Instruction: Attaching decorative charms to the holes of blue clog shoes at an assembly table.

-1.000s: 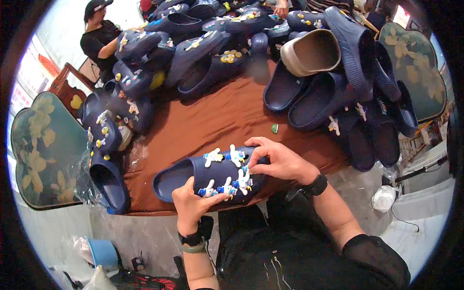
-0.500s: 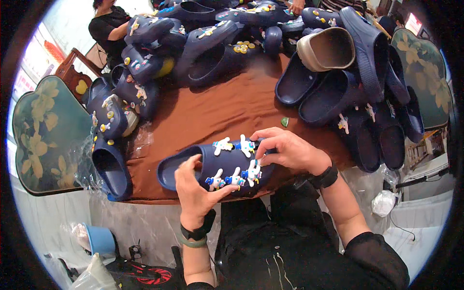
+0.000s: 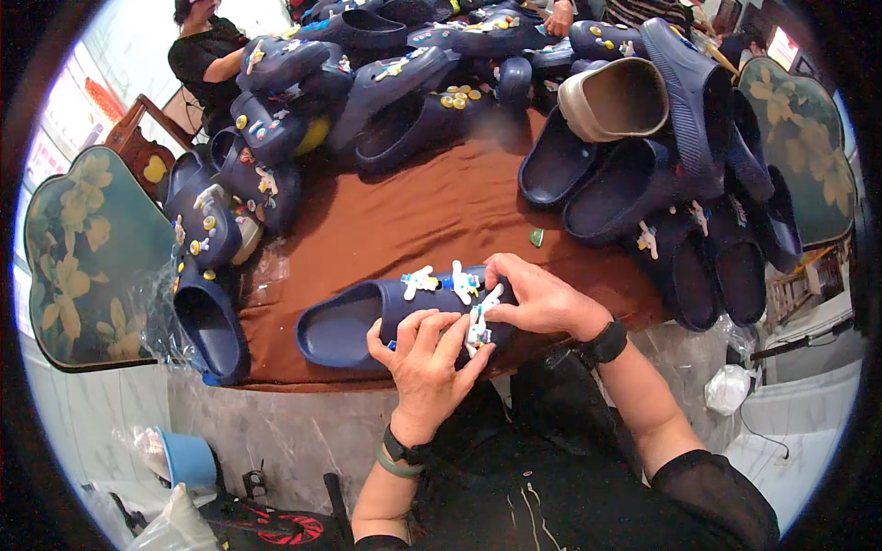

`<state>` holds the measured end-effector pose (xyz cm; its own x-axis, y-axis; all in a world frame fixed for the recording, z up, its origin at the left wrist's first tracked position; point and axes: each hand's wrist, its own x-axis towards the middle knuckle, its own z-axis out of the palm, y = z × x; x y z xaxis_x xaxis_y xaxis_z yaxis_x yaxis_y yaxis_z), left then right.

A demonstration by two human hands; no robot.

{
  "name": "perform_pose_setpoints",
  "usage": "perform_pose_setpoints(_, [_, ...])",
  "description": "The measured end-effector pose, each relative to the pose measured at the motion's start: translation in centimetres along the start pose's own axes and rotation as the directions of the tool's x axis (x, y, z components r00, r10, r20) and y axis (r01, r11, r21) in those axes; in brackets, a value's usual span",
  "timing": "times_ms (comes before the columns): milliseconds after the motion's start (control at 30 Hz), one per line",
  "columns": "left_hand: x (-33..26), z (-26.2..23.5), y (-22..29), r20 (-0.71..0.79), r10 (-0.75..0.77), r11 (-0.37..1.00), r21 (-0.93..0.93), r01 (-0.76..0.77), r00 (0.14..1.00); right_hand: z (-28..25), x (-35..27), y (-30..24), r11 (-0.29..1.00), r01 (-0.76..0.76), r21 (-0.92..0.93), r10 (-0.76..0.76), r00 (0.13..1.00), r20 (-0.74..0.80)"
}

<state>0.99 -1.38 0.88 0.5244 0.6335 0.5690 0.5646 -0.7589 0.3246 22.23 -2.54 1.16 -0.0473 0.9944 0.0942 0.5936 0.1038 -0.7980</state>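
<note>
A navy clog (image 3: pixel 341 328) lies sideways in front of me at the table's near edge, its open heel toward the left. White cartoon shoe charms (image 3: pixel 461 282) with blue and yellow parts stand on its upper. Draped over its near side, my left hand (image 3: pixel 430 372) has bent fingers gripping the clog and hiding several charms. The thumb and fingers of my right hand (image 3: pixel 540 296) close on a white charm (image 3: pixel 480 323) near the toe, beside the left fingertips. The toe is partly covered by my right hand.
Navy clogs (image 3: pixel 395 83) are heaped across the far side, with more at left (image 3: pixel 213 317) and right (image 3: pixel 616 188). A beige clog (image 3: pixel 614 99) tops the right pile. A small green piece (image 3: pixel 537 238) lies on the brown cloth (image 3: pixel 404 216). Chairs flank the table; people are beyond it.
My left hand has moved right along the clog, from near its opening to the charms by the toe. My right hand has shifted slightly down and left, closer to the left hand.
</note>
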Motion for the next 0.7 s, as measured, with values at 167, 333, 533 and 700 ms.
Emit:
perform_pose_setpoints(167, [0.1,0.3,0.1,-0.045,-0.001,1.0,-0.014,0.0,0.999,-1.6,1.2,-0.6,0.975,-0.216,0.045,0.211,0.973,0.094])
perform_pose_setpoints(333, [-0.5,0.7,-0.5,-0.1,0.033,0.999,-0.019,-0.035,0.994,-0.6,-0.5,0.4,0.997,0.06,-0.046,-0.067,0.985,-0.157])
perform_pose_setpoints(533, [-0.7,0.6,-0.7,-0.115,0.085,0.996,-0.011,-0.087,0.99,0.7,-2.5,-0.5,0.864,0.348,-0.363,-0.454,0.85,-0.266])
perform_pose_setpoints(700, [-0.7,0.6,-0.6,-0.099,0.078,0.997,-0.015,-0.08,0.992,-2.5,-0.2,-0.8,0.761,0.55,-0.345,-0.536,0.832,0.144])
